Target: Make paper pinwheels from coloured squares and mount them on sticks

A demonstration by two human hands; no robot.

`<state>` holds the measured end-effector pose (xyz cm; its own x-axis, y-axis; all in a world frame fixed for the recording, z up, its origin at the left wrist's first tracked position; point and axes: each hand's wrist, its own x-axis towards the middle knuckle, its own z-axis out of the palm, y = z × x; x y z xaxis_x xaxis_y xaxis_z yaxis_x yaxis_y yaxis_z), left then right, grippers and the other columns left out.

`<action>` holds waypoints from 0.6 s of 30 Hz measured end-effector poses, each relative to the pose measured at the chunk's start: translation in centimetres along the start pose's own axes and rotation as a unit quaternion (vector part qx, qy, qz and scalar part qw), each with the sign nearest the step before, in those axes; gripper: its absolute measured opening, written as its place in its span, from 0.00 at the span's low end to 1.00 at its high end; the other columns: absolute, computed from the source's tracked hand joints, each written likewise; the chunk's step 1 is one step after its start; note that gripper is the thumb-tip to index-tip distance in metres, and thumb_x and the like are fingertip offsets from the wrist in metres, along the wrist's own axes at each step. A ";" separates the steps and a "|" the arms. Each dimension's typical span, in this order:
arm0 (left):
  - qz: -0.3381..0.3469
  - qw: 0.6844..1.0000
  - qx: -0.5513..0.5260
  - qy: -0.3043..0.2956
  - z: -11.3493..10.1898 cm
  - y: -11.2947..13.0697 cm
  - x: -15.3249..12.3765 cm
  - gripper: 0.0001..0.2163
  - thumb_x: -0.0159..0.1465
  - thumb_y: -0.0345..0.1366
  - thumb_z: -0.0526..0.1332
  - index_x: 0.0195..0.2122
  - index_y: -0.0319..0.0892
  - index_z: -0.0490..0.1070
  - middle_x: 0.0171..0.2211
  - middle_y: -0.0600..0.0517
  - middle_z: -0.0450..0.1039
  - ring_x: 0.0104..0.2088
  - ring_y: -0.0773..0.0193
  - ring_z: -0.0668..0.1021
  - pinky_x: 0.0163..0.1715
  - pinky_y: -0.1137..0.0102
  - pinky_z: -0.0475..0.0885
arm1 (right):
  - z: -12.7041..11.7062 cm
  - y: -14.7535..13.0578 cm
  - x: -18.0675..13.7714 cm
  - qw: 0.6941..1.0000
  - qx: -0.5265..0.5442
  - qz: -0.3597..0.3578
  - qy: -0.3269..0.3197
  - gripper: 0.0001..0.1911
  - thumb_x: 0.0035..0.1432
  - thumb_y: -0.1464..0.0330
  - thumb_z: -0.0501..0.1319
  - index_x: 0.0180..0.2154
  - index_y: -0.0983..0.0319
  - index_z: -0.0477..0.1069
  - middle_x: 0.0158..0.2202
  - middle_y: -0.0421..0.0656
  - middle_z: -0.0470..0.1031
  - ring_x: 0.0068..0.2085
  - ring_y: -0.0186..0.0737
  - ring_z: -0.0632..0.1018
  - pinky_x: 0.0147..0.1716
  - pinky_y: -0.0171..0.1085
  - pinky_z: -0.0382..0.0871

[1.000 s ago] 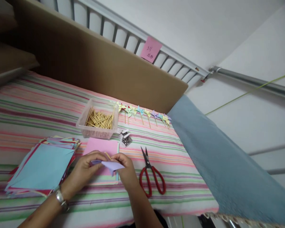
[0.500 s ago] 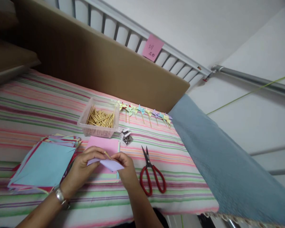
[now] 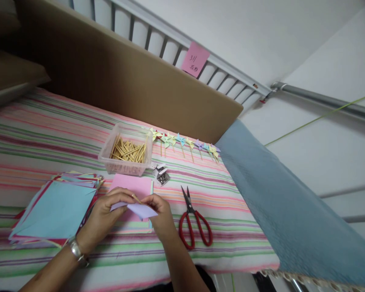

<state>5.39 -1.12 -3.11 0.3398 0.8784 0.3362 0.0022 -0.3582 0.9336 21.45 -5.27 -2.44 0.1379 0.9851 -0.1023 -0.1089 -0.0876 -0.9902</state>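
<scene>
Hands (image 3: 105,211) hold lilac paper (image 3: 142,210); pink note (image 3: 195,59) reads "311", second line unclear

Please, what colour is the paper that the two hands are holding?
The held paper is light purple; it shows in the head view.

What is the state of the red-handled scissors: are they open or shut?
Slightly open: the scissors lie on the striped cloth with blade tips apart and handles spread.

The lilac sheet (image 3: 142,210) is matt paper — the tub (image 3: 126,168) translucent plastic, the bracelet (image 3: 76,247) glossy metal.
</scene>
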 end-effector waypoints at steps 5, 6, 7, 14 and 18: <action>-0.003 1.000 0.002 -0.006 -0.1 -0.1 0.0 0.08 0.57 0.28 0.60 0.30 0.45 0.77 0.35 0.51 0.77 0.40 0.61 0.76 0.43 0.69 0.69 | 0.0 -0.1 0.0 1.000 -0.001 -0.001 -0.003 0.06 0.41 0.69 0.66 0.24 0.61 0.71 0.20 0.35 0.72 0.19 0.31 0.70 0.20 0.31 0.64; -0.004 1.000 0.002 -0.008 -0.1 -0.2 0.0 0.08 0.57 0.28 0.60 0.30 0.45 0.77 0.34 0.50 0.77 0.40 0.61 0.76 0.43 0.69 0.69 | 0.0 0.0 0.0 1.000 0.000 -0.002 -0.004 0.05 0.41 0.69 0.66 0.24 0.61 0.71 0.20 0.35 0.72 0.19 0.31 0.70 0.20 0.31 0.64; -0.005 1.000 0.002 -0.009 -0.1 -0.2 -0.1 0.07 0.57 0.28 0.60 0.30 0.45 0.77 0.35 0.50 0.77 0.40 0.61 0.76 0.43 0.69 0.69 | 0.0 0.1 0.0 1.000 -0.001 -0.003 -0.004 0.04 0.42 0.69 0.65 0.24 0.61 0.71 0.20 0.35 0.71 0.19 0.31 0.69 0.20 0.31 0.64; -0.003 0.999 -0.015 -0.032 0.1 -0.5 -0.1 0.09 0.58 0.27 0.58 0.32 0.46 0.76 0.36 0.50 0.77 0.41 0.61 0.76 0.45 0.67 0.68 | -0.4 1.1 0.3 1.000 -0.020 -0.006 -0.007 0.05 0.48 0.67 0.63 0.25 0.62 0.72 0.19 0.35 0.67 0.19 0.30 0.67 0.17 0.29 0.60; -0.005 0.999 -0.020 -0.032 0.1 -0.5 -0.2 0.09 0.58 0.26 0.59 0.32 0.46 0.76 0.37 0.51 0.76 0.42 0.61 0.76 0.45 0.68 0.68 | -0.6 1.2 0.3 0.999 -0.034 -0.017 -0.015 0.06 0.50 0.66 0.62 0.26 0.62 0.73 0.19 0.35 0.67 0.19 0.30 0.66 0.17 0.28 0.59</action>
<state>5.44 -1.11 -3.68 0.4000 0.8592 0.3190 -0.0320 -0.3348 0.9417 21.97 -5.17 -3.68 0.1116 0.9915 -0.0663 -0.0377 -0.0624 -0.9973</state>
